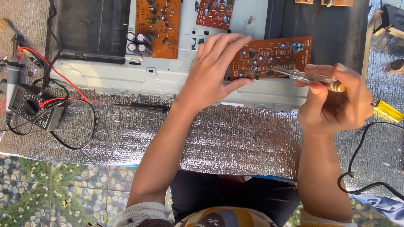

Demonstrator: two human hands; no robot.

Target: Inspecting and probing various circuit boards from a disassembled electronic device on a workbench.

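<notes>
We see the right hand (332,103) closed around a screwdriver (320,78) with a clear handle and brass collar, thumb and fingers clamped on the shaft end of the handle, the metal tip laid against the lower edge of a brown circuit board (271,56). The left hand (216,69) rests spread on the left end of that same board, fingers pressing down on top and thumb hooked under its lower edge, so the board is pinned rather than lifted. The board sits on the front lip of a pale grey metal chassis (168,77), tilted slightly, its component side up with small blue capacitors showing. Our judgement: the board looks already loose from its mount, since it lies askew on the chassis edge; whether any fastener is left we cannot tell. Count of boards in view: one under the hands, one larger orange-brown board (158,27) with four big capacitors at its left edge, one red board (215,13) beside it, and two board edges at the top border, so five. Screwdrivers: two, counting a black-handled one (143,108) lying on the silver quilted mat (235,138), well apart from either hand. One multimeter (30,108) lies at far left with red and black leads. A yellow object (387,110) shows past the right hand's knuckles.
</notes>
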